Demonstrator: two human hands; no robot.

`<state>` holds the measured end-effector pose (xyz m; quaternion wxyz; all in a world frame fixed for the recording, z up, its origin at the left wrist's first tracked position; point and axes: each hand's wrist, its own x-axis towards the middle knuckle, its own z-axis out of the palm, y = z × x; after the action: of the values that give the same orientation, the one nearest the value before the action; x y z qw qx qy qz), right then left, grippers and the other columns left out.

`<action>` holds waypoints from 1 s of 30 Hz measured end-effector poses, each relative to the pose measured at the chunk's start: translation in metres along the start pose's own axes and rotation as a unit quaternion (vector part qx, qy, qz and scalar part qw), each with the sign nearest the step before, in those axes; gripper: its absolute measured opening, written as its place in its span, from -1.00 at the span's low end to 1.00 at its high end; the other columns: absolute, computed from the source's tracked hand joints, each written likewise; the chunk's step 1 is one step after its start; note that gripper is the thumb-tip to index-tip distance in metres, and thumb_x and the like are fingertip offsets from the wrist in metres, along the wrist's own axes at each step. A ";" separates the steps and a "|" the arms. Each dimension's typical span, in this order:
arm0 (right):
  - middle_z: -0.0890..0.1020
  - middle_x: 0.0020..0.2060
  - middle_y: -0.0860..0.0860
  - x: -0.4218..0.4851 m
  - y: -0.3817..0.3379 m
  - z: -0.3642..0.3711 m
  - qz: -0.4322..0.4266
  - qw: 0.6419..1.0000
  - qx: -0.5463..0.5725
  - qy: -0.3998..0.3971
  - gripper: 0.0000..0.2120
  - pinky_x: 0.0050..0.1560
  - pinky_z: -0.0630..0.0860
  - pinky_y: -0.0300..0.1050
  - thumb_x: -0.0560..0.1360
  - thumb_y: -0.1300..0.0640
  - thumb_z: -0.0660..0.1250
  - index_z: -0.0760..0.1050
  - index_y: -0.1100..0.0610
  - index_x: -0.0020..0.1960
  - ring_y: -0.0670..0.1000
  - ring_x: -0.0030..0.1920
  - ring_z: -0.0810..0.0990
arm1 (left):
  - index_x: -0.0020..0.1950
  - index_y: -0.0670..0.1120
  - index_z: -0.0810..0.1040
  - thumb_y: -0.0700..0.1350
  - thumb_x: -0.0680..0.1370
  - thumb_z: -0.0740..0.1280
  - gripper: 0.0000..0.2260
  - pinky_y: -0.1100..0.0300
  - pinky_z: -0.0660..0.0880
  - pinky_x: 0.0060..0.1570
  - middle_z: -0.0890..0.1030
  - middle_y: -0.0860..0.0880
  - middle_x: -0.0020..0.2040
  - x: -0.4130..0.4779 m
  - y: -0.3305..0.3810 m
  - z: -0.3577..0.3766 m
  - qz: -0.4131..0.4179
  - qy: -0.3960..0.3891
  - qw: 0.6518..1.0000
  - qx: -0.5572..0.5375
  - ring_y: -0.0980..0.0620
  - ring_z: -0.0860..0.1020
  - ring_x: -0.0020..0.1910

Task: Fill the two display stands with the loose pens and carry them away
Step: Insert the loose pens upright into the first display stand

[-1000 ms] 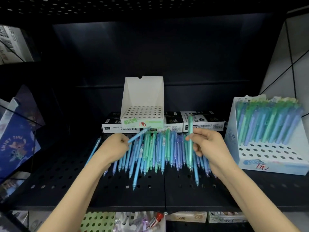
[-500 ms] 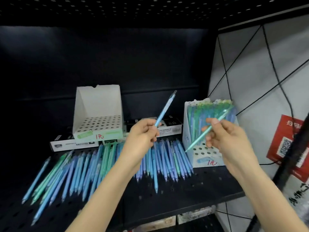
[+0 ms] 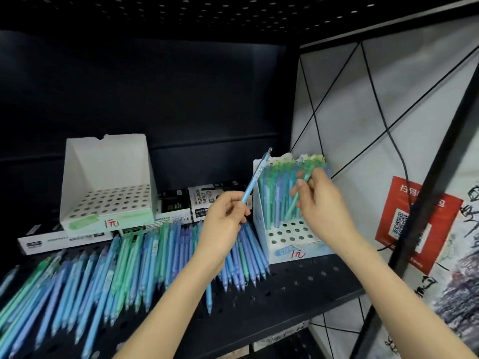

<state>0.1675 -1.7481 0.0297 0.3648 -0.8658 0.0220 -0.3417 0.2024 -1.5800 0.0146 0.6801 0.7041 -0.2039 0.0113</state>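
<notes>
Hands pinched one pen each: right hand (image 3: 324, 203) slanting a green plastic pen (image 3: 293, 206) down toward the part-filled white perforated cardboard stand (image 3: 260, 218), left hand (image 3: 223, 224) holding a pale blue plastic pen (image 3: 255, 174) up, likely next.

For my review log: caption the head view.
Right hand holds green pen at part-filled stand; left hand holds blue pen.

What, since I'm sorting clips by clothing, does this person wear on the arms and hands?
Nothing that shows. The left forearm and right forearm are bare down to the picture's edge, with no sleeve in view. The left hand and right hand have no gloves, and no ring, watch or bracelet shows on the sides facing the camera.
</notes>
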 end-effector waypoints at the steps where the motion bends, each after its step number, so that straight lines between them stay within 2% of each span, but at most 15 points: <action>1: 0.60 -0.19 -0.02 0.001 0.000 0.000 -0.004 1.000 -0.008 -0.009 -0.84 -0.35 0.48 -0.02 0.61 0.12 0.08 0.32 0.16 -0.09 0.00 -0.35 0.54 | 0.00 -0.01 0.51 -0.24 0.61 0.15 -0.81 0.28 0.35 -0.29 0.52 0.04 -0.25 -0.001 -0.001 0.000 0.001 -0.003 1.000 0.004 0.11 0.43 -0.28; 4: 0.60 -0.17 -0.02 0.007 -0.003 -0.002 -0.006 0.999 -0.020 -0.039 -0.77 -0.40 0.36 -0.16 0.62 0.14 0.06 0.22 0.03 -0.23 -0.03 -0.39 0.50 | -0.01 0.00 0.50 -0.24 0.61 0.16 -0.81 0.30 0.36 -0.28 0.52 0.04 -0.25 -0.002 -0.003 0.001 0.000 -0.006 1.000 0.005 0.13 0.44 -0.28; 6: 0.60 -0.17 -0.06 0.011 -0.004 -0.005 0.001 0.998 -0.015 -0.056 -0.74 -0.41 0.40 -0.13 0.62 0.15 0.05 0.19 0.01 -0.25 0.10 -0.32 0.54 | 0.00 0.00 0.50 -0.24 0.61 0.16 -0.81 0.30 0.36 -0.28 0.52 0.04 -0.25 -0.002 -0.004 0.000 0.000 -0.002 1.000 0.000 0.13 0.44 -0.29; 9: 0.60 -0.19 -0.13 0.015 -0.004 -0.008 0.014 0.997 -0.007 -0.079 -0.87 -0.30 0.53 0.04 0.62 0.16 0.05 0.30 0.13 -0.10 0.22 -0.20 0.58 | 0.00 -0.02 0.51 -0.25 0.60 0.16 -0.81 0.29 0.36 -0.26 0.52 0.04 -0.25 -0.002 -0.006 0.000 0.000 -0.004 1.000 -0.004 0.13 0.44 -0.29; 11: 0.60 -0.20 -0.13 0.016 -0.004 -0.011 0.018 0.997 0.001 -0.081 -0.83 -0.23 0.56 0.15 0.61 0.15 0.06 0.35 0.24 0.02 0.26 -0.18 0.57 | -0.01 -0.01 0.51 -0.25 0.60 0.16 -0.81 0.29 0.36 -0.24 0.52 0.03 -0.25 -0.002 -0.006 0.001 0.004 -0.006 1.000 -0.002 0.14 0.45 -0.28; 16: 0.61 -0.20 -0.11 0.014 0.005 -0.008 0.026 0.994 0.001 -0.104 -0.82 -0.25 0.54 0.24 0.61 0.15 0.07 0.34 0.24 0.10 0.33 -0.18 0.55 | -0.03 0.02 0.51 -0.25 0.60 0.17 -0.79 0.28 0.37 -0.20 0.53 0.05 -0.25 -0.001 -0.006 0.003 0.009 -0.005 1.000 0.005 0.16 0.46 -0.27; 18: 0.62 -0.20 -0.10 0.010 0.007 -0.004 0.032 0.994 0.003 -0.107 -0.82 -0.25 0.54 0.24 0.61 0.15 0.08 0.29 0.20 0.16 0.29 -0.20 0.56 | -0.04 0.03 0.51 -0.26 0.59 0.17 -0.79 0.28 0.37 -0.20 0.53 0.05 -0.25 -0.001 -0.006 0.003 0.009 -0.006 1.000 0.005 0.16 0.46 -0.27; 20: 0.63 -0.19 -0.03 0.008 0.007 -0.003 0.030 0.996 0.003 -0.085 -0.78 -0.22 0.56 0.12 0.60 0.15 0.11 0.28 0.20 0.22 0.11 -0.27 0.57 | -0.05 0.03 0.50 -0.26 0.59 0.17 -0.79 0.28 0.37 -0.20 0.53 0.06 -0.26 -0.001 -0.006 0.004 0.010 -0.007 1.000 0.007 0.16 0.46 -0.27; 21: 0.63 -0.19 0.04 0.008 0.006 -0.003 0.023 0.997 -0.005 -0.068 -0.81 -0.21 0.54 0.03 0.60 0.15 0.13 0.30 0.19 0.17 0.04 -0.27 0.57 | -0.05 0.03 0.50 -0.26 0.59 0.17 -0.79 0.28 0.37 -0.20 0.53 0.06 -0.26 -0.002 -0.006 0.004 0.011 -0.007 1.000 0.008 0.16 0.46 -0.27; 23: 0.61 -0.20 0.12 0.007 0.004 -0.003 0.007 0.999 -0.034 -0.037 -0.92 -0.19 0.47 -0.07 0.58 0.13 0.18 0.37 0.14 0.01 0.05 -0.22 0.57 | -0.05 0.03 0.50 -0.26 0.59 0.17 -0.79 0.28 0.38 -0.19 0.53 0.06 -0.25 -0.002 -0.006 0.004 0.011 -0.007 1.000 0.007 0.15 0.46 -0.27; 25: 0.60 -0.23 0.10 0.006 0.000 -0.001 0.000 0.998 -0.055 -0.030 -0.90 -0.16 0.46 -0.09 0.56 0.13 0.23 0.42 0.15 -0.09 0.08 -0.19 0.56 | -0.05 0.03 0.51 -0.26 0.59 0.17 -0.79 0.28 0.38 -0.19 0.53 0.05 -0.25 -0.002 -0.005 0.004 0.010 -0.006 1.000 0.005 0.16 0.46 -0.27; 30: 0.63 -0.23 0.08 0.003 -0.001 0.007 0.027 0.995 -0.087 -0.035 -0.81 -0.08 0.53 -0.01 0.54 0.12 0.27 0.53 0.26 -0.02 0.11 -0.17 0.58 | -0.02 0.00 0.52 -0.25 0.59 0.18 -0.81 0.31 0.39 -0.22 0.53 0.07 -0.27 -0.003 -0.005 0.003 0.012 -0.011 1.000 -0.002 0.25 0.46 -0.32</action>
<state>0.1736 -1.7432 0.0285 0.2981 -0.9048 0.0619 -0.2978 0.2005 -1.5817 0.0091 0.6793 0.7002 -0.2196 0.0113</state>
